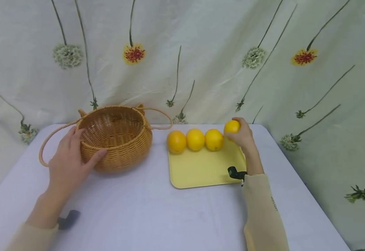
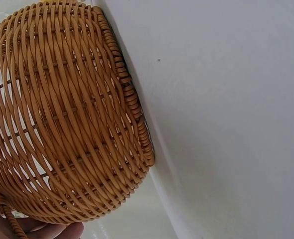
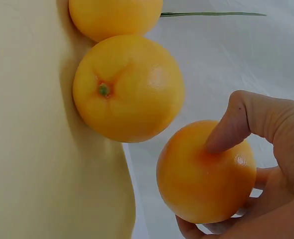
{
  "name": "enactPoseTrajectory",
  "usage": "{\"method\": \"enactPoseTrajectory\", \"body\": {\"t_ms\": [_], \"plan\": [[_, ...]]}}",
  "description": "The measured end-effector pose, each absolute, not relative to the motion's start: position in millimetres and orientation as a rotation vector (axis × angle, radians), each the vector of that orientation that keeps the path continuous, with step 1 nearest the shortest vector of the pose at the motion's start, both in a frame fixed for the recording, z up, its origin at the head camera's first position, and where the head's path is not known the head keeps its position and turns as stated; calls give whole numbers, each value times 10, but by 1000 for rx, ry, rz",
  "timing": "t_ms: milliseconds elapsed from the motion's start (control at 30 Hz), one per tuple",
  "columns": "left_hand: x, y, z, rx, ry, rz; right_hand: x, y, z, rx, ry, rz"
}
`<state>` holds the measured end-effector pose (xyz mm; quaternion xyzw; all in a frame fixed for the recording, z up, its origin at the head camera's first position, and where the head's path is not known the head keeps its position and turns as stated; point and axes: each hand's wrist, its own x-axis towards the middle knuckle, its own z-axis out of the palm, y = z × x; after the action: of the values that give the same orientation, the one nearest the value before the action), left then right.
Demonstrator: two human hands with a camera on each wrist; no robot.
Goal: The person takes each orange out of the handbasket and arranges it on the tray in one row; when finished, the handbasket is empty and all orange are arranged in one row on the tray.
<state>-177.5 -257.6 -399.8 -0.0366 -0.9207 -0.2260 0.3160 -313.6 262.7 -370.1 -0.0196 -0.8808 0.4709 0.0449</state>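
Observation:
At the left stands a round wicker basket [image 1: 126,157] with two looped handles, its inside bare. My left hand [image 1: 67,158] grips its left side, thumb over the front rim and fingers along the left rim; the left wrist view shows fingertips [image 2: 73,230] beside the woven wall. My right hand [image 1: 244,136] holds an orange [image 3: 199,174] between thumb and fingers, over the far right corner of a yellow tray [image 1: 201,170]. Three other oranges [image 1: 195,139] sit in a row along the tray's far edge; the nearest one [image 3: 129,89] shows its green stem mark.
A white cloth covers the table [image 1: 145,216]. Behind it hangs a pale curtain [image 1: 214,45] printed with flowers. One basket handle [image 1: 162,111] reaches out toward the leftmost orange. Dark camera mounts [image 1: 236,173] sit on both wrists.

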Motion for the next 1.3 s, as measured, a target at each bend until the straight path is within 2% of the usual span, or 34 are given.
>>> {"method": "enactPoseTrajectory", "body": {"t_ms": [833,1300], "plan": [[-1788,-2624,-4005,-82,-2445,-571,-3246,2799,-4049,125,-2895,1362],[-1785,-2600,-4040,-89,-2427,-588,-3215,2847,-4024,226,-2911,1359]]}}
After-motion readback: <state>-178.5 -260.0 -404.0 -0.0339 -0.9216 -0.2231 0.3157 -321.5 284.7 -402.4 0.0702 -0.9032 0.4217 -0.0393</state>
